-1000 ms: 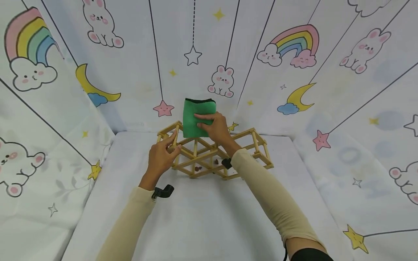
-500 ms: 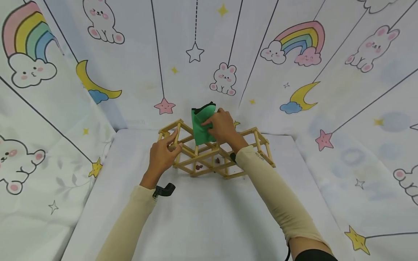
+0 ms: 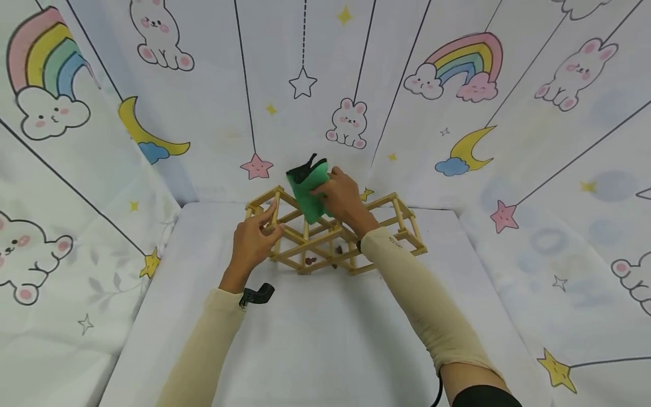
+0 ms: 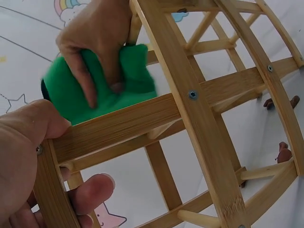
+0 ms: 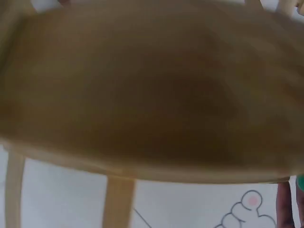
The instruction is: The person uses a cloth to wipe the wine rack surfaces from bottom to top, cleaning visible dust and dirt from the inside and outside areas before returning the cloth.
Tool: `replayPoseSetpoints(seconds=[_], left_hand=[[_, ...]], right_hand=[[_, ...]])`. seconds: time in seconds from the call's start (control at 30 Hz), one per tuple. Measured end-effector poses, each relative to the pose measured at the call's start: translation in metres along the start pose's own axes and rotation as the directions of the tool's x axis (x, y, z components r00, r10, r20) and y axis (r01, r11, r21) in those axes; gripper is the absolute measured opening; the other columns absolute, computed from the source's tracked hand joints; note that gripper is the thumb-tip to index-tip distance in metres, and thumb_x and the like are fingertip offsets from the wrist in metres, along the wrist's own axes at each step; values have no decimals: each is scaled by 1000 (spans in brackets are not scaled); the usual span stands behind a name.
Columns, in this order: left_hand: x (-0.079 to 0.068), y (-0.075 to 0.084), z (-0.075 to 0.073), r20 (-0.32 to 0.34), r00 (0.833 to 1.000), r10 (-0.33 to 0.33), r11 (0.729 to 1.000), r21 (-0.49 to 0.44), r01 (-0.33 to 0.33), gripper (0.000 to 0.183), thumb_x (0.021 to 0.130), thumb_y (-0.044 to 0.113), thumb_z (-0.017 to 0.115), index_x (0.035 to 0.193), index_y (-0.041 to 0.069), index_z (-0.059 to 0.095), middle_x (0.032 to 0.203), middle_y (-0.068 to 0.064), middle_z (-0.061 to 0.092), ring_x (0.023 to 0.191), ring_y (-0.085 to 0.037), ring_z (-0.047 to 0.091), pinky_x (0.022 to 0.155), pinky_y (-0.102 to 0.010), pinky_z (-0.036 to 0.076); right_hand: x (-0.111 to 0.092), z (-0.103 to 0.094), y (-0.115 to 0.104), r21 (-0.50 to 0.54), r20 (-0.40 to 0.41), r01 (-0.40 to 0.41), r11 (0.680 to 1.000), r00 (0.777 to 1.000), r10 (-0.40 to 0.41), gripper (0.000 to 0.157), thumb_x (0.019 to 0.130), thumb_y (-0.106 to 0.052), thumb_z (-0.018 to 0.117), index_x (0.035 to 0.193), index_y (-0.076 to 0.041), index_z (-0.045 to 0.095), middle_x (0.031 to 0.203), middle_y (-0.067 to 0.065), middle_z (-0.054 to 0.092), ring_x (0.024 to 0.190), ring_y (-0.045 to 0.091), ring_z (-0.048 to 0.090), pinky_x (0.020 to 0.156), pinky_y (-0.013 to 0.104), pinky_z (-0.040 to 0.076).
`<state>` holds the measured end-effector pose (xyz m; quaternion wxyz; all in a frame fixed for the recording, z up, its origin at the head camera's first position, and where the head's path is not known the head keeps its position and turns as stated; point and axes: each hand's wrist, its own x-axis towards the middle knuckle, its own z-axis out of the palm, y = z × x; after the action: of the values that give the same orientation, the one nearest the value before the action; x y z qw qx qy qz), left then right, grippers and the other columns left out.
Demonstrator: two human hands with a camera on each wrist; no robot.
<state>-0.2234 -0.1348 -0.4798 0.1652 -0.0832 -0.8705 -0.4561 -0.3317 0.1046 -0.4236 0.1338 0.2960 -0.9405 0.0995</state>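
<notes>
A light wooden slatted rack stands on the white table, its bars joined with screws. My left hand grips the upright at its left end, thumb on the near side and fingers curled behind. In my right hand is a green cloth with a dark edge, held over the rack's upper rear bars. The left wrist view shows the cloth bunched under the right fingers, right behind a top bar. A blurred wooden bar fills most of the right wrist view, hiding most of that hand.
Small dark reddish pieces lie on the table beneath the rack. White patterned fabric with rabbits, stars and rainbows rises behind and at both sides. White tabletop extends in front of the rack.
The cloth went from hanging flat and upright to folded and tilted, lower over the rack; in the last half second it shifted slightly left. My left hand keeps its grip.
</notes>
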Motion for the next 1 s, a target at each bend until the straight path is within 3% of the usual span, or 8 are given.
replayPoseSetpoints(seconds=[0.1, 0.27, 0.33, 0.47, 0.57, 0.67, 0.8, 1.0], left_hand=[[-2, -1, 3, 5, 1000, -13, 1000, 6, 13, 62, 95, 23, 78, 153, 18, 57, 75, -16, 71, 50, -8, 36, 48, -29, 30], [-7, -1, 6, -8, 1000, -11, 1000, 27, 11, 63, 94, 24, 79, 153, 18, 58, 58, -1, 44, 46, -5, 26, 45, -27, 23], [-10, 0, 8, -19, 1000, -12, 1000, 24, 12, 64, 93, 23, 80, 153, 18, 58, 59, 2, 43, 47, -5, 26, 45, -26, 23], [-14, 2, 12, 5, 1000, -17, 1000, 23, 17, 68, 94, 25, 81, 156, 18, 54, 63, 1, 42, 48, -6, 28, 45, -25, 24], [-19, 4, 14, 47, 999, -9, 1000, 21, 8, 72, 96, 30, 81, 160, 17, 48, 64, -6, 49, 51, -10, 31, 47, -29, 28], [-22, 6, 13, 68, 998, 13, 1000, 14, -14, 73, 99, 34, 77, 162, 17, 44, 91, -22, 74, 59, -17, 56, 55, -38, 47], [-26, 5, 10, 92, 996, 5, 1000, -15, -4, 70, 105, 36, 68, 166, 19, 38, 146, -22, 63, 104, -37, 79, 88, -57, 61], [-25, 3, 10, 78, 996, -32, 998, -49, 36, 66, 108, 42, 63, 165, 23, 38, 153, -13, 59, 116, -35, 75, 87, -55, 61]], right_hand=[[-7, 4, 3, 84, -44, -67, 994, 996, 71, 27, 93, -15, 84, 116, -29, 84, 128, 9, 76, 115, 29, 62, 96, 47, 59], [-5, -2, -3, -26, 223, 14, 1000, 975, -7, 26, 90, -16, 86, 112, -31, 86, 116, -3, 81, 118, 30, 61, 109, 50, 47], [-2, -3, -6, -93, 249, 64, 994, 968, -39, 27, 92, -16, 85, 112, -33, 85, 113, -8, 82, 117, 28, 60, 112, 50, 42], [-8, 5, -8, -143, 2, -39, 989, 999, 40, 29, 95, -18, 82, 119, -35, 83, 120, -2, 81, 113, 27, 59, 106, 48, 42], [-22, 9, -12, 35, -232, -147, 989, 961, 151, 31, 94, -19, 83, 122, -32, 82, 127, 9, 78, 113, 32, 63, 99, 49, 48], [-34, 8, -24, 288, -304, -152, 945, 922, 241, 33, 91, -15, 86, 121, -28, 82, 127, 16, 77, 113, 37, 69, 96, 49, 57], [-39, 5, -46, 454, -205, -223, 863, 916, 345, 38, 89, -11, 87, 122, -29, 82, 126, 15, 78, 111, 36, 73, 83, 47, 63], [-33, 14, -73, 467, -8, -375, 801, 904, 428, 40, 90, -12, 86, 126, -29, 80, 128, 9, 77, 100, 26, 75, 84, 38, 61]])
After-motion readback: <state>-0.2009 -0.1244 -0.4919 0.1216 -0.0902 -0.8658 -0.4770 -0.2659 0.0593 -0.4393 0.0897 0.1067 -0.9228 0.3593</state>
